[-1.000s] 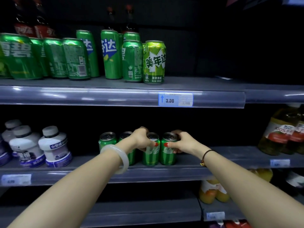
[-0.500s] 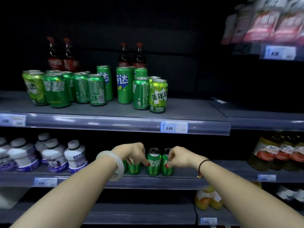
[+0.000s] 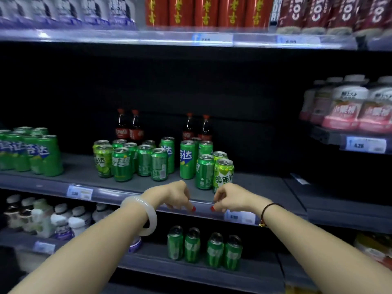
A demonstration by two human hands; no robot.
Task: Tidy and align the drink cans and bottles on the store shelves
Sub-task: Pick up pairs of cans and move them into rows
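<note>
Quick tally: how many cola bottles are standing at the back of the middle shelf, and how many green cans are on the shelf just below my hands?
Cola bottles: 4
Green cans on the lower shelf: 4
Total: 8

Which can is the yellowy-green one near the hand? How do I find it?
Look at the middle shelf with many green cans. Go to the group's right end, front row, just above the right hand. There stands the lime-yellow can, brighter than the dark green can beside it.
</note>
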